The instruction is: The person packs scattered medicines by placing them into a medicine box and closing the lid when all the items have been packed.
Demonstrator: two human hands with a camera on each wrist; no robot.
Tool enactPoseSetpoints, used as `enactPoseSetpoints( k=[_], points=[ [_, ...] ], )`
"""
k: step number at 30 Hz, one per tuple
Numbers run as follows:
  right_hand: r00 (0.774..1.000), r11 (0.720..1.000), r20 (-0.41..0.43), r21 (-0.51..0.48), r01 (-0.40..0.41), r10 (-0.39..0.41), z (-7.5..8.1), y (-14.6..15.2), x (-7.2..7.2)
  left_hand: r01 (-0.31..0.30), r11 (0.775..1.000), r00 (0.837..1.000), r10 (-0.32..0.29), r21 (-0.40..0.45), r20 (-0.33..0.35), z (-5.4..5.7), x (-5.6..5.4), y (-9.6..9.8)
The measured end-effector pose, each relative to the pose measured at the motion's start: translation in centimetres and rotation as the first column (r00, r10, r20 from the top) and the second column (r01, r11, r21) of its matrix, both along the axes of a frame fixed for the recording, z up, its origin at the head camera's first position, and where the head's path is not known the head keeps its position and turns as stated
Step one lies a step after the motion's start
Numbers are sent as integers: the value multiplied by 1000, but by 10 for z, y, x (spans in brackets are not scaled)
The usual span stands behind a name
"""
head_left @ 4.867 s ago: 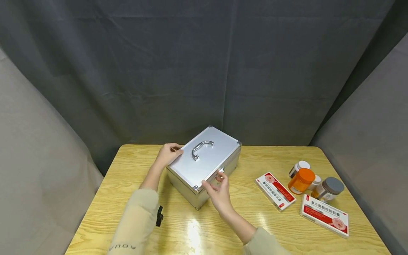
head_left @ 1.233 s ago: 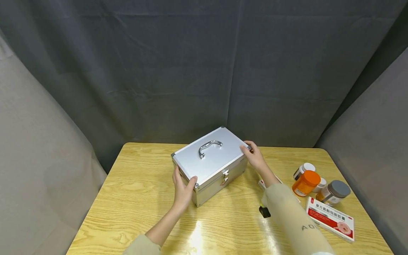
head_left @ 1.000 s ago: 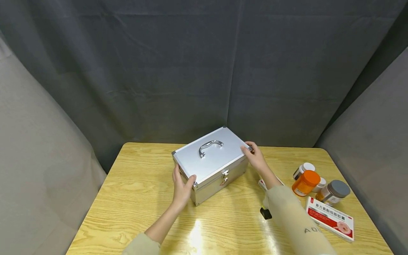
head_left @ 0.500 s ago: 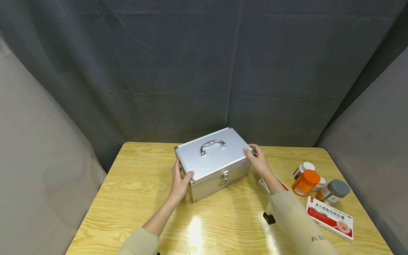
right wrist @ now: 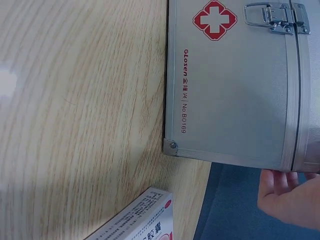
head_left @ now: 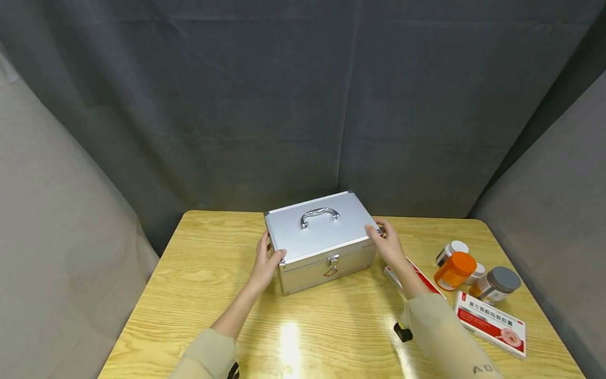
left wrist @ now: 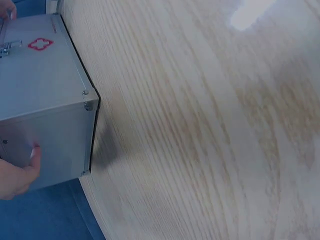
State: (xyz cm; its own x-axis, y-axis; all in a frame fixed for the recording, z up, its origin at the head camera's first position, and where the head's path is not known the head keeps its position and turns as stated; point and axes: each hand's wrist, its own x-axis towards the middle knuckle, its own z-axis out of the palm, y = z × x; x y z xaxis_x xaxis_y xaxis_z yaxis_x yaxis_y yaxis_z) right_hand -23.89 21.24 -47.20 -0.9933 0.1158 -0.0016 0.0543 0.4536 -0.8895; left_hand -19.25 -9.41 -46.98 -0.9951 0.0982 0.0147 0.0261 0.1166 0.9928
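Observation:
A silver metal first-aid box [head_left: 312, 231] stands on the table with its lid down and a chrome handle on top. Its front carries a latch [right wrist: 272, 16] and a red-bordered cross [right wrist: 215, 20]. My left hand [head_left: 263, 266] grips the box's left end, thumb at the front corner of the lid and fingers down the side. At the opposite end my right hand [head_left: 388, 245] holds on, thumb on the lid's edge, fingers against the end wall. A red and white medicine carton [head_left: 421, 276] lies partly hidden behind my right forearm.
To the right on the wooden table [head_left: 203, 252] stand an orange jar [head_left: 454, 271], a grey-lidded jar [head_left: 494, 285] and two white-capped bottles, one of them [head_left: 452, 251] at the back. Another medicine carton [head_left: 490, 323] lies in front. A dark curtain [head_left: 265, 105] hangs behind the table.
My right hand has left the latch for the box's right end, and my left hand has shifted along the left end. The box has turned clockwise, its front now facing me more.

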Motion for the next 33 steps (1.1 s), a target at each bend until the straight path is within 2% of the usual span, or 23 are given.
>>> enactPoseSetpoints(
  k=[7, 22, 27, 33],
  points=[
    [999, 1000, 43, -27, 5, -4, 3, -2, 10, 45, 999, 999, -46, 18, 16, 3, -3, -5],
    [997, 998, 41, -33, 62, -61, 4, -6, 23, 140, 989, 989, -142, 49, 35, -3, -16, -14],
    [994, 994, 49, -43, 96, -94, 3, -7, 27, 162, 984, 986, -164, 77, 21, -3, -20, -15],
    [994, 993, 22, -39, 108, -107, 1, -7, 30, 181, 978, 982, -186, 99, 39, -5, -25, -15]
  ],
)
